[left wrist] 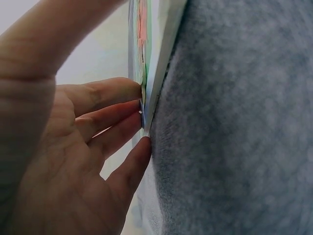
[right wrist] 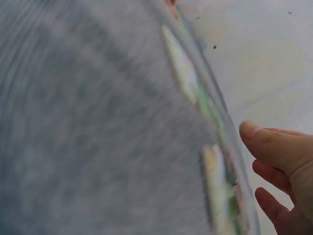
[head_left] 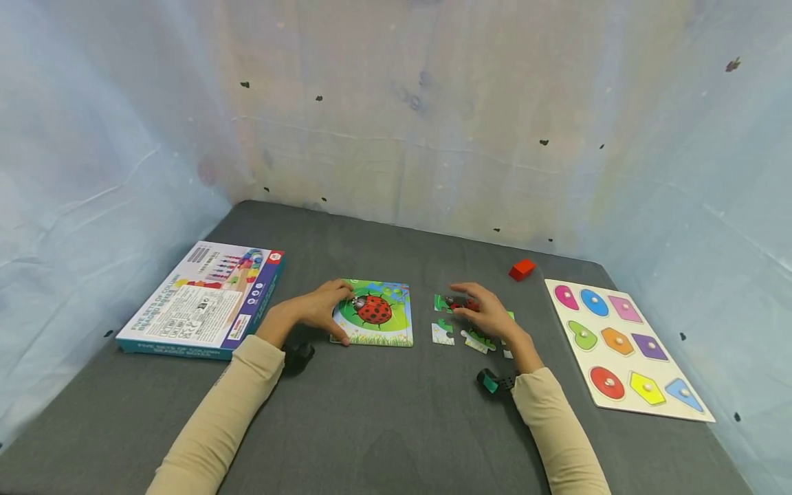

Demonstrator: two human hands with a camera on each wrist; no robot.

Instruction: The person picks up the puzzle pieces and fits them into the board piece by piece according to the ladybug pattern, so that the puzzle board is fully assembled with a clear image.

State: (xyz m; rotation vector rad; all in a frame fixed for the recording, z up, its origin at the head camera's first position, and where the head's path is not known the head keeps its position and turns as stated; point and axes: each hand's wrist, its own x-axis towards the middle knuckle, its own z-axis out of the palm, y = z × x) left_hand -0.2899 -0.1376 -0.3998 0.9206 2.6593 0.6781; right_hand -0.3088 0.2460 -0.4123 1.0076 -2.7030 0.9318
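Note:
In the head view, a square ladybug picture board (head_left: 380, 328) lies flat near the table's middle. My left hand (head_left: 318, 313) rests at its left side, thumb at the near edge and fingers by the far corner. The left wrist view has fingertips (left wrist: 129, 90) touching the board's face and the little finger at its edge. Right of the board lie several loose jigsaw pieces (head_left: 442, 334), green, white and red. Above them hovers my right hand (head_left: 493, 320), thumb and fingers apart with nothing visible between them; it partly hides some pieces.
A boxed set (head_left: 204, 302) lies at the left. Toward the right stands a small red block (head_left: 522, 269), beside a white shape board (head_left: 634, 350) with knobbed coloured shapes. A pale sheet (head_left: 402, 137) hangs around the dark grey table (head_left: 390, 426).

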